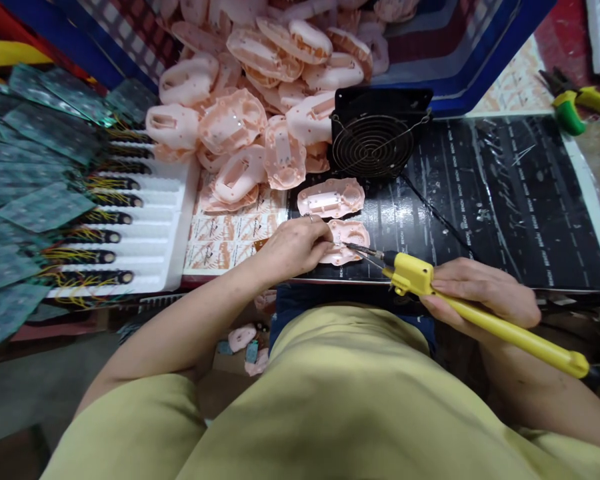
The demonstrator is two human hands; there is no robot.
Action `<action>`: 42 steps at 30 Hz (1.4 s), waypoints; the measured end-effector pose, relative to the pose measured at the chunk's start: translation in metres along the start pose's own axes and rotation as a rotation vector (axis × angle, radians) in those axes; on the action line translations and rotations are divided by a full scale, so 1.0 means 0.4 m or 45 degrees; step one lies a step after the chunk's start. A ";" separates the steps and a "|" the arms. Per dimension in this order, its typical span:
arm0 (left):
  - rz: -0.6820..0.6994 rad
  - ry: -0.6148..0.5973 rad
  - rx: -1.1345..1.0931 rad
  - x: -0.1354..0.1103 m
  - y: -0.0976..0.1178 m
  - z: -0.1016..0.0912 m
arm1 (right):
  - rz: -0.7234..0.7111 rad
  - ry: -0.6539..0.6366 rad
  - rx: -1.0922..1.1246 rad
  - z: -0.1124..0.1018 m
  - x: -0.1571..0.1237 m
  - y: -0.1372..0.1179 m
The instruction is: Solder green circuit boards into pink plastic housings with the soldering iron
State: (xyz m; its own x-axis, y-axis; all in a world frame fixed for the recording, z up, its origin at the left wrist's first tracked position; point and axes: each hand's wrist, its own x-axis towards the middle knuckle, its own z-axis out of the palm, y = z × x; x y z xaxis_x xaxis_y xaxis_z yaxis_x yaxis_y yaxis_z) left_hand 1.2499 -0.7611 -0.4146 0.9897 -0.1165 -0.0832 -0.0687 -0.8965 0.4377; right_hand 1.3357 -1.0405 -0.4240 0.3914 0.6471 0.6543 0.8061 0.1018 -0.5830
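My right hand (487,293) is wrapped round a yellow soldering gun (414,272), its metal tip pointing left. That tip meets the inside of a pink plastic shell half (354,233) at the table's front edge. At the left end of this shell is my left hand (300,245), fingers curled and pressed together against it. Part of the shell is hidden behind those fingers, and any small piece between them is out of sight. Just beyond lies a second pink shell half (330,199), its hollow side up with a pale strip inside.
Pink shells pile up in and before a blue crate (460,93). A black fan (375,140) stands on the black mat (520,200), its cable trailing right. White foam tray (165,233) at left holds wired parts and green circuit boards (45,207). Pliers (575,103) lie far right.
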 end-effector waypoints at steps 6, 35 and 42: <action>0.015 -0.011 -0.009 0.001 0.000 -0.003 | 0.012 -0.032 0.000 0.013 -0.009 0.006; -0.076 0.310 0.067 -0.042 -0.007 0.037 | -0.056 -0.170 -0.156 0.147 0.030 0.020; -0.038 0.265 0.066 -0.034 0.005 0.039 | 0.026 0.120 -0.449 0.005 0.009 -0.028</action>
State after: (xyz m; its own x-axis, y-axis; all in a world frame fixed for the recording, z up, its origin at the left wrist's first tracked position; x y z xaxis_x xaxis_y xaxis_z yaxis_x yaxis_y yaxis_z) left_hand 1.2343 -0.7678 -0.4266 0.9956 -0.0039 0.0934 -0.0402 -0.9195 0.3910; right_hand 1.3272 -1.0378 -0.4161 0.4351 0.5722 0.6952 0.8946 -0.1879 -0.4053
